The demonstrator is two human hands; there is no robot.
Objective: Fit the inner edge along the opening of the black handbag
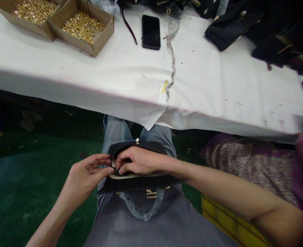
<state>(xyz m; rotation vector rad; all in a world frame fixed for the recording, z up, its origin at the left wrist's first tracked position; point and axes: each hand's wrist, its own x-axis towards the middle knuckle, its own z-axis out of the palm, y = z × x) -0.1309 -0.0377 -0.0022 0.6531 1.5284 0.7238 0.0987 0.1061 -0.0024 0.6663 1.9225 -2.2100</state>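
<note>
A black handbag lies on my lap below the table edge, with gold fittings and a plastic-wrapped handle hanging toward me. My left hand pinches the bag's left end at a small metal part. My right hand presses down on the bag's top beside it, fingers curled over the same spot. The two hands' fingertips almost touch. What sits between the fingers is hidden.
A white-covered table stretches ahead. Two cardboard boxes of gold hardware stand at its far left, a black phone lies in the middle, and black bags pile at the far right. A yellow crate sits by my right.
</note>
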